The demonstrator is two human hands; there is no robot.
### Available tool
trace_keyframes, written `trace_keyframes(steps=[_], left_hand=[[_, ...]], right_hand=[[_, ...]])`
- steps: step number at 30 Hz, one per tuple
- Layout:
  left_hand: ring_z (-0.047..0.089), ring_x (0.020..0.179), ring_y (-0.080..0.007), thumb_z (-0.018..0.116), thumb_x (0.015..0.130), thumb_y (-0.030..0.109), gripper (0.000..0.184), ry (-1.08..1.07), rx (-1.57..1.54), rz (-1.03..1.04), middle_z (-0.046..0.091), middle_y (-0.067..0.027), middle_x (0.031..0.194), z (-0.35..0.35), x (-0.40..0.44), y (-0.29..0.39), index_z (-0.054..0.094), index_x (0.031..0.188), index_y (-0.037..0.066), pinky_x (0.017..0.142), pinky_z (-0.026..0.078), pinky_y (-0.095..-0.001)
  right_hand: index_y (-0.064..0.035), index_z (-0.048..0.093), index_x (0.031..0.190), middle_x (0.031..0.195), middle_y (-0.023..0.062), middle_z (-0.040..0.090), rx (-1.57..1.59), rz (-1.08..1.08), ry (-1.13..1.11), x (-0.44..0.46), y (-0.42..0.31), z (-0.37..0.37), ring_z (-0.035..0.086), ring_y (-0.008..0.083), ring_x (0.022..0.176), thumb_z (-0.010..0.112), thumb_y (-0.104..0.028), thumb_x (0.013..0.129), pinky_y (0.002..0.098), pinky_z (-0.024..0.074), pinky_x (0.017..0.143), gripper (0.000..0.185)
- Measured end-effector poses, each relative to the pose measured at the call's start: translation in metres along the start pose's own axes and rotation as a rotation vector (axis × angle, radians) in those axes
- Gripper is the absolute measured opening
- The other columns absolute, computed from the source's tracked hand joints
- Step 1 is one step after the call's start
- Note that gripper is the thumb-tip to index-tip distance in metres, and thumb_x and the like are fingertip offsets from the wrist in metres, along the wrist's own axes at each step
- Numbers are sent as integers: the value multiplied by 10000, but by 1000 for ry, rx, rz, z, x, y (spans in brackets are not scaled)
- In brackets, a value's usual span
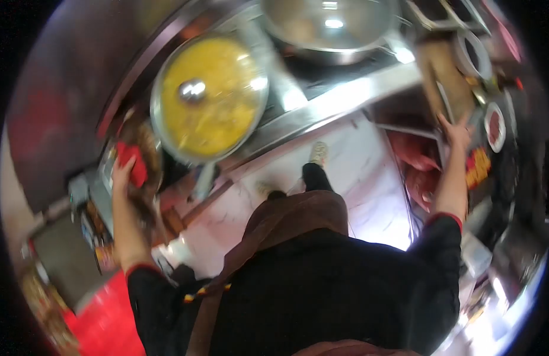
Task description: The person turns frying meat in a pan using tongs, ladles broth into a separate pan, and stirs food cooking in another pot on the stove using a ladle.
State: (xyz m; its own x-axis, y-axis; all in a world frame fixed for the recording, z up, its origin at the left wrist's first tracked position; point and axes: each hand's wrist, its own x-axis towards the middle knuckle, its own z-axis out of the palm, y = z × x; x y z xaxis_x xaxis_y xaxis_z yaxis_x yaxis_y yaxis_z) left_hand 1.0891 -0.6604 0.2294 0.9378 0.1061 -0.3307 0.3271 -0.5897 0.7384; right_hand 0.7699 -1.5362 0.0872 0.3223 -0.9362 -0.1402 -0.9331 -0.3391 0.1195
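Note:
On the left side, my left hand [124,172] has its fingers wrapped over a red cloth [134,161], beside a large pan-like vessel. My right hand [458,132] is at the right with its fingers spread, at the near end of a wooden cutting board [452,77]; whether it touches the board I cannot tell. Between the hands, further forward, a big pot [158,121] holds yellow liquid, with a shiny round ladle bowl [192,90] in it.
A large steel wok [331,26] sits on the stove, behind its metal edge [345,98]. A white bowl [495,127] with reddish food and a round container [473,54] stand at the right. Red bags [417,160] lie below the right counter.

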Motion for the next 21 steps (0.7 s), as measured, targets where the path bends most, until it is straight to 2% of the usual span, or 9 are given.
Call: trace_keyframes(steps=[3,5,7,9,13,17,18,20,21], left_hand=[[614,908,-211,666,787,84,450,-35,-62,7,614,-80,1033,0,13,-8,499,1201,34,800,503,-333],[580,973,-209,665,782,100,512,-13,78,24,592,-80,1083,-20,27,-23,469,1252,45,858,456,-326],[557,1015,-210,666,780,114,594,-31,110,50,570,-80,1140,-25,40,-30,422,1317,51,896,427,-324],[590,903,-186,640,765,87,404,52,135,73,612,-72,1016,-22,39,-35,536,1150,26,804,461,-303],[597,846,-188,644,769,173,338,144,150,172,635,-73,944,-25,55,-63,592,1066,20,775,468,-312],[617,849,-199,673,762,232,355,173,100,142,655,-68,947,0,36,-35,614,1066,60,793,475,-322],[627,876,-235,681,740,317,408,298,472,223,660,-96,969,-7,38,-33,624,1070,85,805,471,-349],[623,898,-284,655,694,412,479,368,477,232,660,-131,961,-24,30,-26,637,1043,85,802,459,-386],[627,879,-267,657,688,348,444,391,452,199,661,-137,938,-38,24,-21,639,1019,51,781,463,-376]], right_hand=[[-254,275,1408,1386,277,297,-198,-96,146,-13,17,9,334,419,1267,351,-689,813,470,306,1025,741],[-237,480,1293,1357,278,338,-133,-135,136,-25,22,-10,502,423,1103,395,-574,862,473,402,936,554],[-204,520,1254,1341,277,358,-47,-117,122,-26,43,-17,509,418,1090,415,-553,863,462,411,927,534],[-106,591,1165,1227,285,473,-17,-214,-32,-11,62,-14,521,412,1066,450,-502,868,434,420,917,514],[-56,574,1164,1053,302,568,41,-193,-135,-30,105,-13,548,422,1004,452,-502,867,453,424,886,550],[3,391,1307,1258,273,460,453,-336,11,-91,148,20,464,373,1164,480,-414,891,396,343,978,596],[-12,366,1327,1303,257,424,511,-227,-33,-114,146,12,430,344,1209,463,-388,907,383,303,1006,571],[-25,382,1308,945,137,587,567,-168,123,-138,148,26,580,253,772,428,-377,933,340,465,695,517],[-40,404,1294,864,97,565,707,-139,1,-160,139,8,539,199,679,431,-376,938,309,442,595,490]])
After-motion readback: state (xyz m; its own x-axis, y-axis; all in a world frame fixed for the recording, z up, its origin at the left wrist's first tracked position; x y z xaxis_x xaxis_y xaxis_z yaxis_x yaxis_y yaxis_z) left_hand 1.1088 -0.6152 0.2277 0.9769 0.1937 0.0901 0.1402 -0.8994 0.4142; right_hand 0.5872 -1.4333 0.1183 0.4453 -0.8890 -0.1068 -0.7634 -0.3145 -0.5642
